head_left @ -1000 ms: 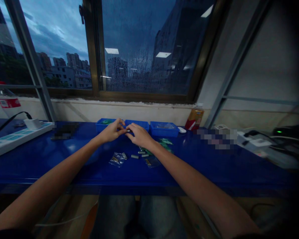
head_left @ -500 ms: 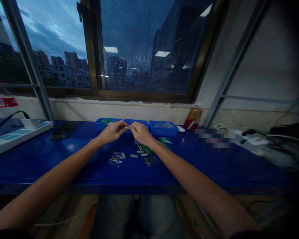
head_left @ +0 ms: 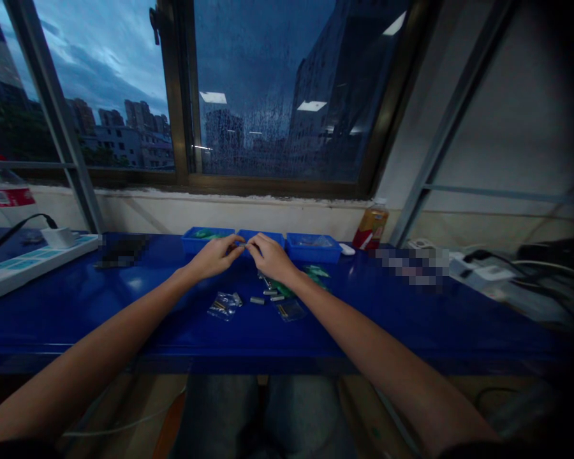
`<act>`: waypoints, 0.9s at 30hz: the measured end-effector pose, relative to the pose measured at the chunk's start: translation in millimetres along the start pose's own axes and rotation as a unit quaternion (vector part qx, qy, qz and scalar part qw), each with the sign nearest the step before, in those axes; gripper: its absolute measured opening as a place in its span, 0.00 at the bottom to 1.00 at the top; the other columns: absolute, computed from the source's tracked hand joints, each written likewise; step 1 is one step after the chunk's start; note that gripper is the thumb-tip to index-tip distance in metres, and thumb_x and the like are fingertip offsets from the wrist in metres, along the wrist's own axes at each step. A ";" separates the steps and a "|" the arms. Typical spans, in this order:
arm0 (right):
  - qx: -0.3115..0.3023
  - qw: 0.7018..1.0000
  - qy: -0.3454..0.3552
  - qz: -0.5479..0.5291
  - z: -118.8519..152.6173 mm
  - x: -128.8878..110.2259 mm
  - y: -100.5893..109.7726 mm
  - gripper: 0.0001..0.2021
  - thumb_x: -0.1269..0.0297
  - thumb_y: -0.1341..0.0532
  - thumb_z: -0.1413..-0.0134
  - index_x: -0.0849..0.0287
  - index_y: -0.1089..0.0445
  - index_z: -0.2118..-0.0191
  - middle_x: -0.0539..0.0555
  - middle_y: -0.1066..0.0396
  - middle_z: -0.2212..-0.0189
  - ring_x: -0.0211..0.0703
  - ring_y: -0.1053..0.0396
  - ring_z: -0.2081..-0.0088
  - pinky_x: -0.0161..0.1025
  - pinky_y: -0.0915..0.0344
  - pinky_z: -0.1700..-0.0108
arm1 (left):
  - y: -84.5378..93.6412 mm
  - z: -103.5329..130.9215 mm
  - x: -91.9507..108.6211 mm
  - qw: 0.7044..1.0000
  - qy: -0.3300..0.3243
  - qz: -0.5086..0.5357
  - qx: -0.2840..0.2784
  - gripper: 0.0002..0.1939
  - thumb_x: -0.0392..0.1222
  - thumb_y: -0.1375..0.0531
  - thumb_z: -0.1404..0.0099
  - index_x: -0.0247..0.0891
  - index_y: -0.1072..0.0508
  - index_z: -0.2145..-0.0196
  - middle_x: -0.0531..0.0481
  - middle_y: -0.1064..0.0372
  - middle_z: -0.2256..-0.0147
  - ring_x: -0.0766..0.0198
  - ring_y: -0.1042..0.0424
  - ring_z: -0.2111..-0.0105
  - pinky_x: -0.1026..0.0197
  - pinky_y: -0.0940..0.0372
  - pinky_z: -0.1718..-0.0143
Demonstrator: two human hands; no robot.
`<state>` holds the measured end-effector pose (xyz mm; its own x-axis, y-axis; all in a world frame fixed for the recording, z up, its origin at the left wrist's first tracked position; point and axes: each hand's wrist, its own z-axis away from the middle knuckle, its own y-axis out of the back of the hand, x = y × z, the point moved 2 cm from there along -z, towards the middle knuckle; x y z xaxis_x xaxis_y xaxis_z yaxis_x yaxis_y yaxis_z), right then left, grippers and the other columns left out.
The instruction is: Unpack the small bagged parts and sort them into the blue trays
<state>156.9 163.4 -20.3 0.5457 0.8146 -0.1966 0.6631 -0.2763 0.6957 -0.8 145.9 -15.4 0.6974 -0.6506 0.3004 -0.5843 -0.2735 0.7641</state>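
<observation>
My left hand (head_left: 216, 256) and my right hand (head_left: 270, 256) meet above the blue table, fingertips pinched round a small metal piece (head_left: 242, 244) between them. Its detail is too small to tell. Behind the hands stand three blue bins: the left bin (head_left: 187, 242) has green items, the middle bin (head_left: 280, 240) is partly hidden by my right hand, and the right bin (head_left: 316, 254) holds clear plastic. Nearer me lie several metal cylinders (head_left: 257, 300), a clear bag (head_left: 224, 306) with thin brass-coloured pieces, another such bag (head_left: 291, 310), and green packets (head_left: 317, 271).
A white power strip (head_left: 38, 261) with a plug lies at the left, near a red-capped bottle (head_left: 10, 196). At the right are a drink bottle (head_left: 371, 225), a small white object (head_left: 347, 249) and cables with a white adapter (head_left: 483, 271). A window is behind.
My fingers have shifted slightly around the small metal piece, and less of it shows now. The things on the table stay where they were.
</observation>
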 end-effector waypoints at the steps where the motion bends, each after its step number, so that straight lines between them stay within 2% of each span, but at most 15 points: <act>1: 0.000 1.000 -0.003 0.002 -0.4 0.6 -0.6 0.10 0.64 0.52 0.42 0.59 0.37 0.68 0.52 0.37 0.70 0.38 0.38 0.65 0.35 0.44 0.62 | 0.0 0.3 0.2 1.000 -0.010 0.006 0.014 0.14 0.43 0.49 0.38 0.35 0.35 0.56 0.49 0.31 0.70 0.64 0.32 0.71 0.63 0.40 0.68; 5: -0.004 1.000 -0.012 0.004 -1.4 1.2 -2.1 0.12 0.64 0.54 0.41 0.60 0.38 0.71 0.52 0.37 0.72 0.38 0.38 0.68 0.35 0.44 0.64 | -0.8 0.1 0.0 0.999 -0.030 0.009 0.038 0.10 0.41 0.47 0.39 0.36 0.35 0.60 0.51 0.32 0.72 0.66 0.33 0.73 0.64 0.40 0.70; 8: 0.001 1.000 -0.011 -0.015 -0.4 -0.1 -1.7 0.09 0.62 0.51 0.42 0.59 0.38 0.67 0.51 0.36 0.71 0.38 0.38 0.68 0.35 0.44 0.65 | -1.2 -0.6 -0.4 0.999 -0.025 -0.005 0.043 0.09 0.41 0.48 0.39 0.35 0.34 0.63 0.50 0.32 0.73 0.66 0.33 0.74 0.64 0.40 0.71; 11: 0.005 1.000 -0.004 -0.029 0.8 -1.8 -0.8 0.07 0.63 0.46 0.47 0.58 0.39 0.61 0.51 0.36 0.70 0.38 0.38 0.68 0.35 0.44 0.65 | -0.5 -1.0 0.8 0.999 -0.025 -0.021 0.039 0.10 0.43 0.50 0.37 0.35 0.32 0.65 0.49 0.31 0.72 0.65 0.33 0.73 0.64 0.41 0.71; 15: 0.001 1.000 0.002 -0.015 0.7 -2.0 -0.1 0.04 0.66 0.47 0.47 0.58 0.37 0.65 0.51 0.37 0.69 0.38 0.39 0.68 0.35 0.44 0.64 | 1.1 -0.8 2.8 0.999 -0.023 -0.038 0.018 0.15 0.44 0.53 0.35 0.34 0.31 0.70 0.49 0.31 0.74 0.65 0.33 0.73 0.64 0.42 0.71; 21: 0.002 1.000 -0.005 0.004 -0.3 -0.6 0.4 0.07 0.63 0.50 0.43 0.59 0.37 0.67 0.52 0.37 0.70 0.38 0.39 0.68 0.34 0.44 0.65 | 3.5 -0.1 1.7 0.998 -0.017 0.016 0.058 0.13 0.43 0.48 0.39 0.36 0.34 0.58 0.50 0.30 0.71 0.66 0.32 0.73 0.65 0.39 0.71; 27: -0.002 1.000 -0.006 -0.002 -1.4 -2.9 0.2 0.09 0.63 0.51 0.43 0.59 0.37 0.69 0.52 0.37 0.71 0.40 0.38 0.67 0.35 0.44 0.64 | 3.3 -0.7 0.5 0.997 -0.045 0.030 0.062 0.09 0.36 0.47 0.41 0.36 0.34 0.61 0.50 0.31 0.71 0.66 0.31 0.70 0.66 0.39 0.70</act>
<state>154.7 161.7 -18.7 0.5484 0.8101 -0.2074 0.6636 -0.2707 0.6974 -2.1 145.2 -12.4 0.6228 -0.7283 0.2859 -0.6743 -0.3144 0.6682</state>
